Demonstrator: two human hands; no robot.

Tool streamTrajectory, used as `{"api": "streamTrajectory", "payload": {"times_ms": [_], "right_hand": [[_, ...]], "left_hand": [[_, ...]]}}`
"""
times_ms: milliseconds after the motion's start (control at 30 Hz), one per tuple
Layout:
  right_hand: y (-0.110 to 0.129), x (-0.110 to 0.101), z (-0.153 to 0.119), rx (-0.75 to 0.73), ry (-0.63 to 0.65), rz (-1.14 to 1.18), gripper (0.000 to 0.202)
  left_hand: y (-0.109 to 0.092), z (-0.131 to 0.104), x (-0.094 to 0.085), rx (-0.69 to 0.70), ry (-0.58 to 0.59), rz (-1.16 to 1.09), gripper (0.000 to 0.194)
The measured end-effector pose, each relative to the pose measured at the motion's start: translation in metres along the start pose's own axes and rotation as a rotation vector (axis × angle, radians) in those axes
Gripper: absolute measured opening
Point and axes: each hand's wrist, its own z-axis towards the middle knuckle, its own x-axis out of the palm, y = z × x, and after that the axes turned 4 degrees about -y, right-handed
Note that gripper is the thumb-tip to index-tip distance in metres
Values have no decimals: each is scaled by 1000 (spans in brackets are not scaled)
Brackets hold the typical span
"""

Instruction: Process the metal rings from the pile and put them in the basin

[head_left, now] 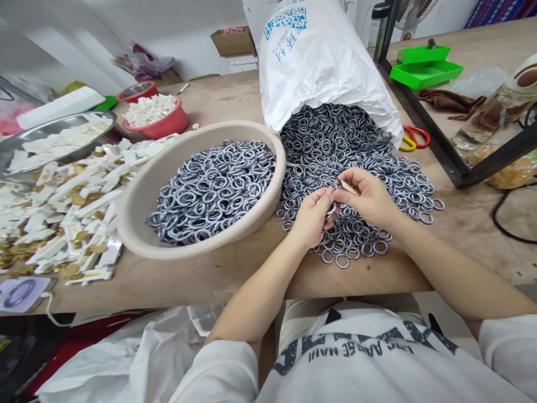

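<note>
Over a spread of grey rings [403, 184], my left hand [312, 218] is closed on a grey ring [331, 210]. Close against it, my right hand [369, 196] grips a small cream-coloured tool [348, 187] with a dark tip, which meets the ring hand near the fingertips. Behind my hands the loose rings run back into the mouth of a white sack [323, 56]. To the left stands a wide beige basin [272, 207] holding a heap of grey rings [218, 190].
White and gold plastic parts [88, 207] cover the table's left side, near a red bowl [168, 123] and a metal bowl [111, 129]. A black metal frame [432, 137], red-yellow scissors [415, 138], green trays [428, 73] and a glass jug [482, 123] are at the right.
</note>
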Motion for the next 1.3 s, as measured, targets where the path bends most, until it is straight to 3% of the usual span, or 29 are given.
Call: {"api": "streamTrajectory", "payload": {"times_ms": [100,200,333,467,667,867,967,1133,1233,1300], "right_hand": [[-1,-6,3,-14,-20,-98,41],[4,-10,-3,-144,-54,-473,39],[11,-8,-14,-326,-1,-849,35],[12,-5,-17,-378,14,-947,32],[12,-6,-15,-360,49,-905,38],[-7,-34,13,-103,-335,-907,49],[-19,-34,23,-19,-249,-1006,48],[-33,-8,25,-52,12,-1260,36],[-35,-6,26,-63,35,-1307,24],[-32,-11,27,-50,8,-1188,22]], "left_hand": [[-6,-2,1,-69,44,-74,35],[-8,-2,0,-102,31,-157,34],[-8,-2,0,-106,-4,-200,34],[-9,-3,1,-128,-18,-201,33],[-9,-5,1,-141,8,-182,31],[-4,-7,3,-169,140,-157,30],[-13,-1,-4,-90,51,-299,21],[-27,11,-21,-81,-62,-471,18],[-26,14,-25,-127,-103,-488,12],[-24,14,-25,-150,-139,-484,10]]}}
